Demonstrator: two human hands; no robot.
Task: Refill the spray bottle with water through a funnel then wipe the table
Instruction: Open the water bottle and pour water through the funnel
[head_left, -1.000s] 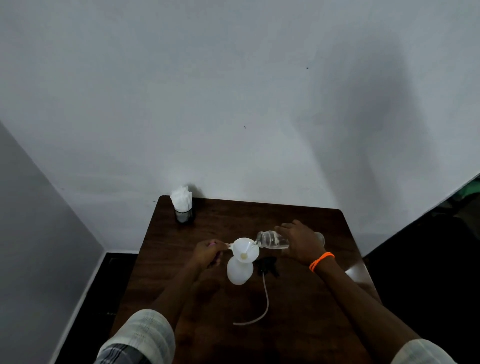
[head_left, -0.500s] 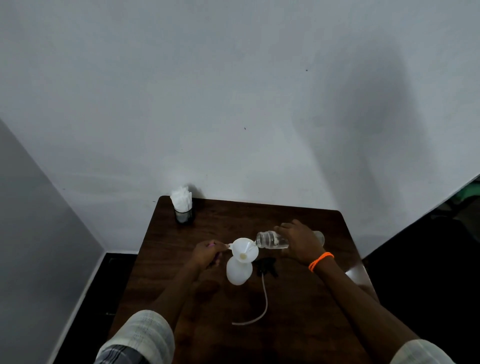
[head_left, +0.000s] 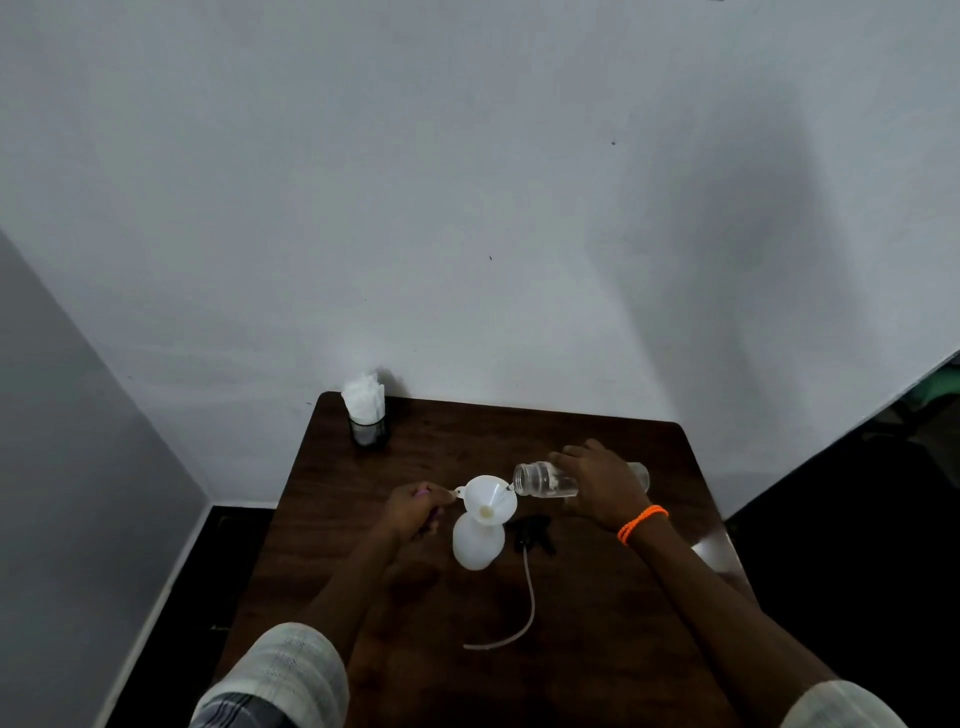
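Note:
A white spray bottle body (head_left: 477, 545) stands on the dark wooden table (head_left: 597, 597) with a white funnel (head_left: 488, 499) set in its neck. My left hand (head_left: 415, 512) pinches the funnel's side tab. My right hand (head_left: 602, 486) grips a clear water bottle (head_left: 543, 480), tipped almost level, its mouth at the funnel's right rim. The black spray head (head_left: 535, 540) with its long pale dip tube (head_left: 522, 608) lies on the table just right of the bottle.
A black holder of white tissues (head_left: 366, 421) stands at the table's far left corner, close to the white wall. The table's right edge drops to a dark floor. An orange band circles my right wrist.

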